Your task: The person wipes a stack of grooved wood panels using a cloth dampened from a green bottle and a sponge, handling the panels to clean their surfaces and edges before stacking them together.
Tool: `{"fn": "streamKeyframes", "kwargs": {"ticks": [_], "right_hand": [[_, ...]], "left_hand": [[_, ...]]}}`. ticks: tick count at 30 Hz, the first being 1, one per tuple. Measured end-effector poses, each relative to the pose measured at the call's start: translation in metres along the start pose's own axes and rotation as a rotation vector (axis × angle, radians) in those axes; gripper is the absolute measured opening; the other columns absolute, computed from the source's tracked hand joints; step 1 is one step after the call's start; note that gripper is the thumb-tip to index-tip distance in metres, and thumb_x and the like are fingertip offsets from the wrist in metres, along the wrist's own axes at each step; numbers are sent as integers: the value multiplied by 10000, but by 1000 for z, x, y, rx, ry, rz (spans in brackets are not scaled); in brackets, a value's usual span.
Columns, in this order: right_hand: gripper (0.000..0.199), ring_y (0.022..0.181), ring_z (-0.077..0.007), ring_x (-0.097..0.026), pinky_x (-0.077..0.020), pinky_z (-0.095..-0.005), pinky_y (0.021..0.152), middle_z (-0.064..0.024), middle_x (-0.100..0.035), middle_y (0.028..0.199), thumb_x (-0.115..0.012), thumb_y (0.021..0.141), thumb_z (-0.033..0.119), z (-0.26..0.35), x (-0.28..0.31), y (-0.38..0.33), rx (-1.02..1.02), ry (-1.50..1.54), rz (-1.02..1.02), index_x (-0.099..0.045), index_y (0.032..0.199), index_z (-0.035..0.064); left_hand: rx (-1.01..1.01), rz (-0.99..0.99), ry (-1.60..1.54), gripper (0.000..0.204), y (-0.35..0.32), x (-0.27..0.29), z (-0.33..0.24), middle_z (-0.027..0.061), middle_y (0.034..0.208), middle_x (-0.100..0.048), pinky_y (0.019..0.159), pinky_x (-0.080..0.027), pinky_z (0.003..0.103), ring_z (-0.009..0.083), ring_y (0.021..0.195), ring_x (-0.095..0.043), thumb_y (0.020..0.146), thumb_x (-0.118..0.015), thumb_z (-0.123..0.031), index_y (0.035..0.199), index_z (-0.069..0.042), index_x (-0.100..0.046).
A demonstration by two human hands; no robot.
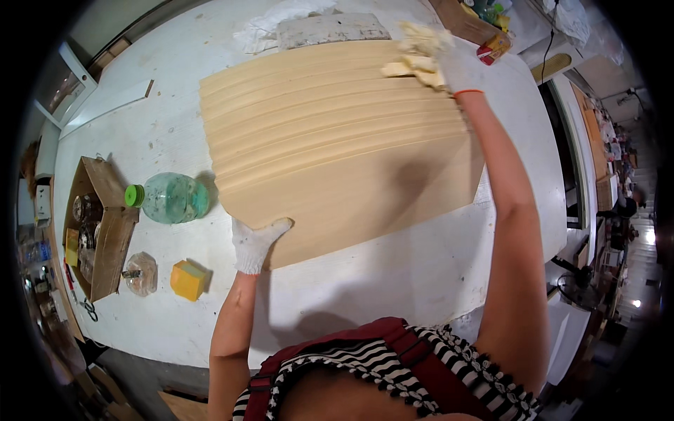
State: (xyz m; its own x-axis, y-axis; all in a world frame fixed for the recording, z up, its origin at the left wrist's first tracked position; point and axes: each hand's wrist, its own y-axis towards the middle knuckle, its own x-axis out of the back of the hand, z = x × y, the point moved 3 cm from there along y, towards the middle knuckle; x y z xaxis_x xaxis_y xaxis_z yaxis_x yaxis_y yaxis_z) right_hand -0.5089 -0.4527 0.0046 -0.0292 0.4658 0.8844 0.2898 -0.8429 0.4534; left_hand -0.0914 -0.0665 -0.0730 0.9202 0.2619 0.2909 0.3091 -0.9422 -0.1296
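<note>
A stack of thin beige sheets (337,189) lies across the white table, its far edges fanned out in steps. My left hand (254,245), in a white knitted glove, grips the near left corner; the thumb rests on top and the other fingers are mostly hidden at the edge. Stretched to the far right corner, my right hand (456,67) wears a white glove with an orange cuff and is blurred. A crumpled pale yellow cloth (423,50) is bunched in it, over the sheets' far edge.
Left of the sheets lie a clear bottle (175,198) with green cap, a yellow sponge block (188,281), a small glass jar (140,274) and a cardboard box (116,231) with jars. Scissors (90,309) lie beside it. Beyond the sheets sits a stained grey slab (333,29).
</note>
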Motion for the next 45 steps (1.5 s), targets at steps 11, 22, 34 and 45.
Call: {"fn": "streamKeyframes", "kwargs": {"ticks": [11, 22, 34, 45], "right_hand": [[429, 1071, -364, -605, -457, -461, 938, -220, -640, 1169, -417, 963, 381, -18, -2, 15, 192, -73, -100, -682, 1110, 78], [307, 797, -338, -658, -512, -454, 710, -146, -695, 925, -493, 888, 350, 399, 64, 16, 587, 362, -69, -705, 927, 132], [422, 1054, -343, -602, -474, -456, 900, -157, -649, 1161, -444, 957, 422, 313, 46, 29, 659, 555, 33, -620, 1207, 132], [441, 1038, -343, -630, -474, -411, 930, -215, -659, 1130, -491, 943, 383, -16, 39, 18, -152, -207, 266, -600, 1210, 50]], "left_hand": [[-1, 94, -90, 690, 1, -5, -33, 110, 1050, -661, 820, -530, 333, 206, 945, -635, 611, -873, -161, 1195, 19, -552], [-253, -106, -202, 1041, -1, 12, -13, 182, 1375, -412, 1081, -357, 408, 325, 1298, -383, 568, -889, -293, 1399, -14, -328], [30, 76, -426, 975, -9, 8, -20, 133, 1227, -575, 960, -487, 361, 227, 1066, -593, 596, -902, -122, 1369, 7, -322], [-119, -61, 18, 532, -9, 12, -13, 119, 1002, -683, 788, -538, 336, 209, 900, -651, 651, -838, -145, 1108, 8, -613]]}}
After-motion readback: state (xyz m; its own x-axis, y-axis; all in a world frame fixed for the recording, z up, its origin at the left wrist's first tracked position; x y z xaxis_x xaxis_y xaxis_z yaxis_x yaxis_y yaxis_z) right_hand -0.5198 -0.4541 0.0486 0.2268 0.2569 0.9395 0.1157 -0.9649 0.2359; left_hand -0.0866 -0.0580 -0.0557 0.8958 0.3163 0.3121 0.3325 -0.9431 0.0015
